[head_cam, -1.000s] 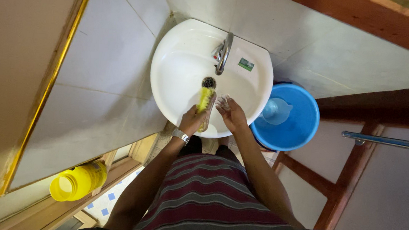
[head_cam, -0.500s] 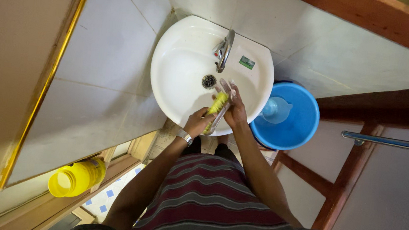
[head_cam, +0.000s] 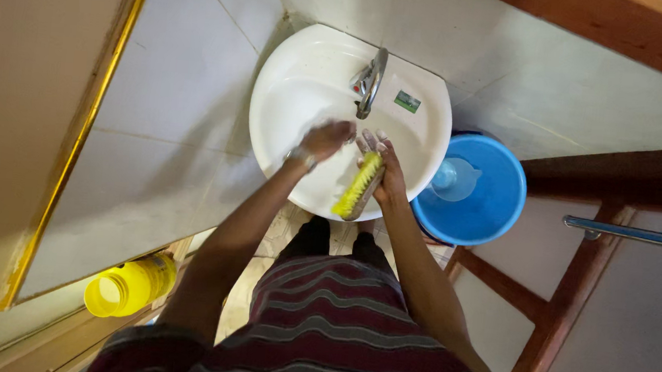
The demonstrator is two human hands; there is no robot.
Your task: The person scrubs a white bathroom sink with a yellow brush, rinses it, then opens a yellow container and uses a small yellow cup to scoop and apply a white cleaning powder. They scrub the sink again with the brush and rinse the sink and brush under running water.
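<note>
A scrub brush with yellow bristles (head_cam: 357, 186) lies in my right hand (head_cam: 386, 171), held over the front part of the white washbasin (head_cam: 284, 86). My left hand (head_cam: 324, 139), with a watch on its wrist, reaches out over the basin bowl below the chrome tap (head_cam: 370, 82). It holds nothing and is motion-blurred, fingers loosely curled. The two hands are a short gap apart.
A blue bucket (head_cam: 489, 204) with a pale blue jug (head_cam: 453, 178) inside stands right of the basin. A yellow container (head_cam: 127, 285) sits low at the left. White tiled walls surround the basin. A wooden frame and a metal rail (head_cam: 636, 233) are at the right.
The brush passed from my left hand into my right hand. My left hand let go and moved forward over the basin toward the tap.
</note>
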